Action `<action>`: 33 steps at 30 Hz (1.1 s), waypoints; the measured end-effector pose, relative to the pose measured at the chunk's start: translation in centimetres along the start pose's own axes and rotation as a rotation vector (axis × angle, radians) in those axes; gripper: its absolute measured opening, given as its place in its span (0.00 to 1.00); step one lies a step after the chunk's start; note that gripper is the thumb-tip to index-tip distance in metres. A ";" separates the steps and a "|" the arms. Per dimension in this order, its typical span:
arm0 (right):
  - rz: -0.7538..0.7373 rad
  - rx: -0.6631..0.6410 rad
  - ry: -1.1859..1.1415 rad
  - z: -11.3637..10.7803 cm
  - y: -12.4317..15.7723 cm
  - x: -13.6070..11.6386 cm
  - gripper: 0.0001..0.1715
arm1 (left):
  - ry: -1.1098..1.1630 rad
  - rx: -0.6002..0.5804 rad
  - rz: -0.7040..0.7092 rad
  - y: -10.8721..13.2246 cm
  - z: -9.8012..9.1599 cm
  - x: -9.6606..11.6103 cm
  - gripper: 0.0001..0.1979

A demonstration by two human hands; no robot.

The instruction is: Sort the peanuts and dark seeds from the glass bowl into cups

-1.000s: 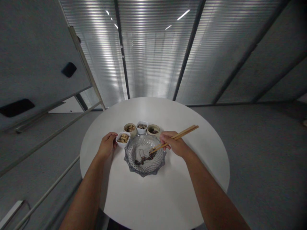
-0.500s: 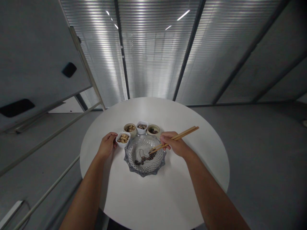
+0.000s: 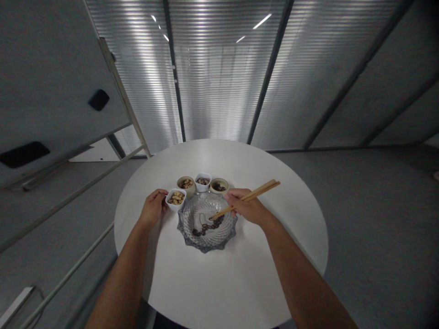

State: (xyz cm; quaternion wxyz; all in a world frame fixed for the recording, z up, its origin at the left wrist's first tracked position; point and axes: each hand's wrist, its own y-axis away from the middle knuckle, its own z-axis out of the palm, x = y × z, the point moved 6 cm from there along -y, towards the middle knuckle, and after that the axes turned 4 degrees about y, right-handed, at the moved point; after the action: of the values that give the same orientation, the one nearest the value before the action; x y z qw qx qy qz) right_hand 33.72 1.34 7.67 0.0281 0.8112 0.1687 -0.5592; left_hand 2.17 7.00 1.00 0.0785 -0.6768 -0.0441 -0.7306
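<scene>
My right hand (image 3: pixel 247 206) is closed around a pair of wooden chopsticks (image 3: pixel 262 188). Their tips reach down into a scalloped glass dish (image 3: pixel 206 246), close to a winding row of small dark brown pieces (image 3: pixel 205 228). Whether anything is pinched between the tips is too small to tell. A faint curved outline (image 3: pixel 201 219) shows in the dish near the row. On the left, my left hand (image 3: pixel 154 206) rests on the table with curled fingers against the side of a white bowl (image 3: pixel 175 208) of pale nuts; some fingers are hidden.
Behind the dish stand a beige bowl (image 3: pixel 190 189) of nuts, a white square bowl (image 3: pixel 203 188) of dark striped pieces and another beige bowl (image 3: pixel 219 180) with dark pieces. All stand on a round white table (image 3: pixel 219 283). A metal-framed board (image 3: pixel 61 68) stands at the left.
My right hand and the chopsticks have shifted slightly left, and the tips now lie further left over the dark row. My left hand and the bowls have stayed put.
</scene>
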 end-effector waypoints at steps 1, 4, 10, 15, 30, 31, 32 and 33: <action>-0.001 -0.001 -0.001 0.0 0.0 -0.1 0.23 | -0.001 0.001 -0.001 0.0 0.0 0.0 0.11; -0.006 -0.007 -0.035 0.1 0.1 -0.5 0.25 | -0.005 0.007 -0.002 0.0 -0.1 0.0 0.11; -0.010 -0.033 -0.146 0.2 0.1 -0.9 0.28 | 0.012 0.000 -0.002 0.0 0.0 0.0 0.11; -0.015 -0.043 -0.124 0.4 0.1 -0.9 0.27 | 0.007 0.008 -0.016 0.1 0.1 0.2 0.10; 0.003 -0.026 -0.047 0.7 0.0 -0.4 0.24 | -0.001 0.014 -0.007 0.1 0.1 0.3 0.10; -0.003 -0.018 -0.038 0.7 0.0 -0.4 0.25 | -0.002 0.015 -0.008 0.1 0.1 0.2 0.11; -0.010 -0.010 -0.031 0.7 -0.1 -0.4 0.26 | -0.003 0.017 -0.010 0.1 0.0 0.2 0.11; -0.018 -0.002 -0.022 0.7 -0.1 -0.3 0.26 | -0.004 0.015 -0.012 0.1 0.0 0.1 0.10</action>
State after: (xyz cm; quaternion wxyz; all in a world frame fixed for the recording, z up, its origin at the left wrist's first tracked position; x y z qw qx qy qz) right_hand 32.92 1.18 7.72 0.0259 0.8033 0.1763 -0.5683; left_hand 2.21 6.87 1.13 0.0791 -0.6775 -0.0538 -0.7293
